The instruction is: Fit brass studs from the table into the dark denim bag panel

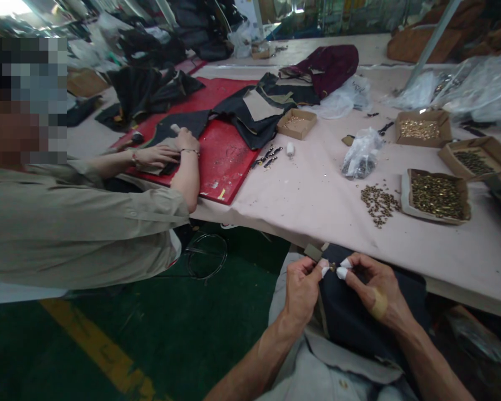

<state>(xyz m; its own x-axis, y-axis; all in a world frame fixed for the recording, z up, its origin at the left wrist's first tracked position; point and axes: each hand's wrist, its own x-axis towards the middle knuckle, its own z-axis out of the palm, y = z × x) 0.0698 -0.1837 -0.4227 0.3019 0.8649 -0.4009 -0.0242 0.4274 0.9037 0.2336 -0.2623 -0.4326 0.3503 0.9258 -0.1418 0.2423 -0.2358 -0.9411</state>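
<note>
My left hand (303, 287) and my right hand (373, 284) meet over a dark navy piece of fabric (350, 317) lying on my lap. White finger covers sit on several fingertips of both hands. Between the fingertips of the two hands a tiny brass stud (332, 267) is pinched against the fabric's top edge. A tan plaster is on the back of my right hand. The table edge runs just beyond my hands.
On the pink table (317, 195) lie a loose heap of brass studs (378, 201), cardboard trays of studs (436, 195), a plastic bag (361, 153) and dark fabric pieces. At the left a co-worker's hands (167, 153) press fabric on a red board (225, 161). Green floor lies below.
</note>
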